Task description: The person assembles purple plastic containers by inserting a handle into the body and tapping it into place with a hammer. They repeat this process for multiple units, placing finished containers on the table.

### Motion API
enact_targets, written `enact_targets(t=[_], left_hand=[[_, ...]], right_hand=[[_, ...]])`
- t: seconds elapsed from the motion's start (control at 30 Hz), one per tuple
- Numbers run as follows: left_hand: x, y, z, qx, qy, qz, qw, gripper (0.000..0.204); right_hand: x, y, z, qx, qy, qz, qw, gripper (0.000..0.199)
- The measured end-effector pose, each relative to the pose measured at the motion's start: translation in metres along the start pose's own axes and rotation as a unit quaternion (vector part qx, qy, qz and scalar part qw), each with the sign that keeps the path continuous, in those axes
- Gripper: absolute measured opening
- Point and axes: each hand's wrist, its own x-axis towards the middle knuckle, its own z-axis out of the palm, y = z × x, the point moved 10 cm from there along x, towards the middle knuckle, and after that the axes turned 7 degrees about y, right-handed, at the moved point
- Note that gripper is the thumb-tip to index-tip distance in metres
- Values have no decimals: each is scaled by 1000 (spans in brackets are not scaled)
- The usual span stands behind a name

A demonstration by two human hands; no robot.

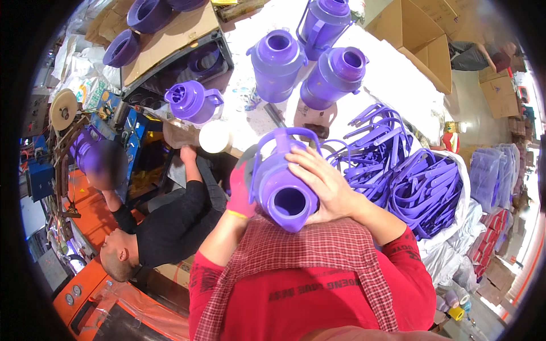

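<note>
Close in front of my red checked apron, I hold a purple jug shell (267, 184) between both hands, its round open mouth and spout facing me. My left hand (241, 183), in a pink and grey glove, grips its left side, the fingers partly hidden behind the jug. My bare right hand (319, 183) presses on the right side, fingers laid over the shell near a purple carrying handle (307, 133). Just to the right, on the white table, lies a tangled pile of loose purple handles (378, 139).
Several purple jugs (277, 71) stand farther back on the white table (375, 54). A white sack (465, 187) at right holds more purple handles. On the left, a co-worker in black (170, 230) holds a purple part (85, 150) at a machine. An open cardboard box (409, 34) stands back right.
</note>
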Motion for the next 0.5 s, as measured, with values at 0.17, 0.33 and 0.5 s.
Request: enact_targets(t=[0.17, 0.33, 0.5], left_hand=[[9, -72, 48, -45, -132, -190, 972, 36], [70, -94, -10, -36, -34, -136, 989, 35], [133, -130, -200, 144, 276, -11, 950, 66]], right_hand=[[-3, -4, -14, -74, 11, 5, 997, 87], [-57, 73, -87, -83, 236, 225, 942, 88], [-83, 128, -119, -76, 440, 234, 864, 85]])
